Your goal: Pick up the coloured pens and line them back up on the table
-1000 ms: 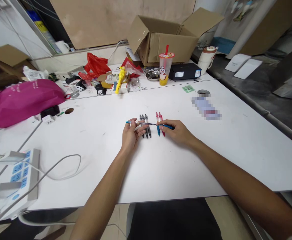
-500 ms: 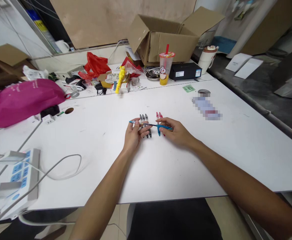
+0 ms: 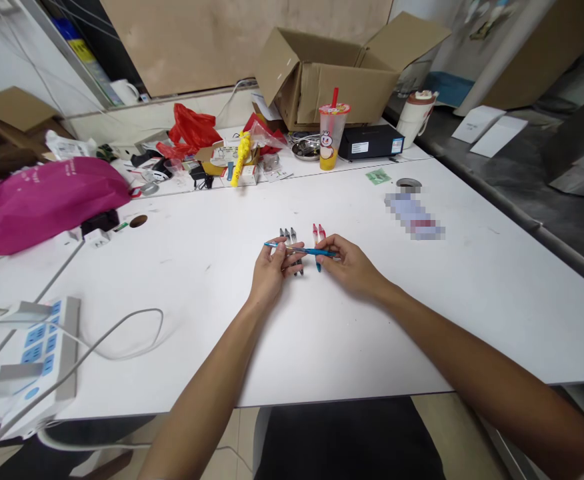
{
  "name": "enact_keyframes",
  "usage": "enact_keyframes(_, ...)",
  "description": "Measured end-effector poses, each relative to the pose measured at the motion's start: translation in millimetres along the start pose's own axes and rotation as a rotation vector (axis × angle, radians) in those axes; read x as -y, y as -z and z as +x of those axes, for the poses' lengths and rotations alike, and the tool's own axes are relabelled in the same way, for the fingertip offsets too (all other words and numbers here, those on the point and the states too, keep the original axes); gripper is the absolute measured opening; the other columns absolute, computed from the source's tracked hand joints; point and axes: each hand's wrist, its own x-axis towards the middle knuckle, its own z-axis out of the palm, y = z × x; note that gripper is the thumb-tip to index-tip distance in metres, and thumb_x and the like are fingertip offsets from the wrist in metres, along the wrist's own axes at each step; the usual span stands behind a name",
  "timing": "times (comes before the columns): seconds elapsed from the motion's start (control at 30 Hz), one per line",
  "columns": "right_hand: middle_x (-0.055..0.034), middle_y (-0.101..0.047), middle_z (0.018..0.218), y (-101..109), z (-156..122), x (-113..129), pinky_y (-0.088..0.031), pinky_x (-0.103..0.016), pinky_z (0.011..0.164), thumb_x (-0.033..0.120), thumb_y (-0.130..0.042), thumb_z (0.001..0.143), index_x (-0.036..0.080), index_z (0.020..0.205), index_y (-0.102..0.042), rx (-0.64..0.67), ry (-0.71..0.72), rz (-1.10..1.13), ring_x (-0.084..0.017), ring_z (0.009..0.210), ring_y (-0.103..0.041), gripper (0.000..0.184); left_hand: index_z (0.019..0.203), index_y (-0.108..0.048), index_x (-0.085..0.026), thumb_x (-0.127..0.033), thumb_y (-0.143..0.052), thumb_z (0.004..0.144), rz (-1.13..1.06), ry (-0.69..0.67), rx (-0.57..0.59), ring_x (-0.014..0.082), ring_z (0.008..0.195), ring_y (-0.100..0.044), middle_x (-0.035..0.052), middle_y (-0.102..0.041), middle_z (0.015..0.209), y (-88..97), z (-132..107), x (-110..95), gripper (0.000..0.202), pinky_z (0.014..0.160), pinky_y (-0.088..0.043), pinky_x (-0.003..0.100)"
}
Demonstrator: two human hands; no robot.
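Observation:
A blue pen (image 3: 312, 251) with a clear section lies level between my two hands, above the table. My left hand (image 3: 268, 272) pinches its left, clear part between thumb and fingers, the other fingers spread beneath. At the blue right part, my right hand (image 3: 352, 267) grips with thumb and fingertips. Several black pens (image 3: 293, 235) lie side by side behind and under my left fingers, partly covered. Two red-ended pens (image 3: 315, 231) lie just beyond my right fingers. A blue tip (image 3: 318, 267) shows below the held pen; the rest of it is hidden.
A power strip (image 3: 52, 353) with a looping cable is at the left, near a magenta bag (image 3: 52, 203). Along the back stand a drink cup (image 3: 328, 143), a black box (image 3: 371, 143) and a cardboard box (image 3: 342, 90). A tape roll (image 3: 409, 183) lies at the right.
The blue right part has moved left toward the clear part, and the thin dark length between them is now covered. My left hand has shifted slightly right.

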Motion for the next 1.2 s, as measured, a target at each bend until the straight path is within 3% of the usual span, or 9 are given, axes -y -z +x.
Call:
enact_keyframes(0.07,-0.0025,-0.064,0.080,1,0,1,-0.046,-0.035,0.071,0.051,-0.055,0.097,0.022,0.085,-0.062,0.050,-0.045,-0.049,-0.017,0.072,-0.056,0.033,0.113,-0.056,-0.019,-0.044,-0.074,0.091,0.000,0.002,0.002,0.0214,0.096,-0.078,0.0148,-0.077,0.118,0.2,0,0,0.038,0.072,-0.063,0.028)
enact_keyframes(0.13,-0.0011,-0.060,0.073,2,0,3,-0.044,-0.034,0.069,0.054,-0.049,0.100,0.022,0.080,-0.061,0.072,-0.068,-0.088,-0.017,0.068,-0.054,0.040,0.113,-0.055,-0.019,-0.043,-0.075,0.090,0.001,0.008,0.009,0.0217,0.097,-0.078,0.0152,-0.077,0.118,0.0,0,0,0.038,0.073,-0.063,0.029)
enact_keyframes(0.27,-0.0048,-0.067,0.095,1,-1,5,-0.048,-0.037,0.079,0.047,-0.062,0.094,0.022,0.102,-0.063,0.017,-0.030,-0.077,-0.020,0.086,-0.061,0.026,0.110,-0.054,-0.019,-0.041,-0.075,0.091,-0.002,0.003,-0.014,0.0213,0.095,-0.078,0.0161,-0.077,0.117,-0.7,0,-1,0.036,0.074,-0.063,0.030)
enact_keyframes(0.4,-0.0055,-0.068,0.102,-1,-2,6,-0.050,-0.039,0.082,0.042,-0.062,0.094,0.024,0.110,-0.061,0.026,-0.048,-0.052,-0.021,0.089,-0.063,0.025,0.102,-0.055,-0.018,-0.041,-0.076,0.090,0.003,-0.014,-0.036,0.0204,0.093,-0.077,0.0167,-0.077,0.116,-0.1,0,-2,0.033,0.072,-0.063,0.028)
enact_keyframes(0.73,-0.0026,-0.066,0.086,1,-4,13,-0.043,-0.035,0.069,0.049,-0.053,0.099,0.023,0.092,-0.061,0.068,-0.079,-0.163,-0.018,0.072,-0.056,0.028,0.099,-0.057,-0.018,-0.038,-0.080,0.086,-0.018,-0.029,-0.035,0.0164,0.084,-0.078,0.0123,-0.079,0.109,1.1,2,-4,0.033,0.070,-0.062,0.024)
enact_keyframes(1.0,-0.0025,-0.066,0.088,1,-4,13,-0.043,-0.034,0.070,0.049,-0.056,0.098,0.023,0.102,-0.063,0.041,-0.056,-0.177,-0.018,0.075,-0.056,0.028,0.100,-0.058,-0.019,-0.037,-0.077,0.089,-0.006,-0.023,-0.041,0.0164,0.085,-0.077,0.0113,-0.079,0.106,1.3,2,-3,0.029,0.072,-0.062,0.025)
enact_keyframes(1.2,-0.0032,-0.068,0.089,1,-3,11,-0.043,-0.034,0.069,0.051,-0.056,0.098,0.024,0.095,-0.062,0.058,-0.049,-0.180,-0.018,0.074,-0.056,0.028,0.100,-0.058,-0.019,-0.037,-0.075,0.091,0.020,-0.027,-0.044,0.0155,0.084,-0.077,0.0112,-0.078,0.106,2.5,3,-3,0.026,0.073,-0.062,0.026)
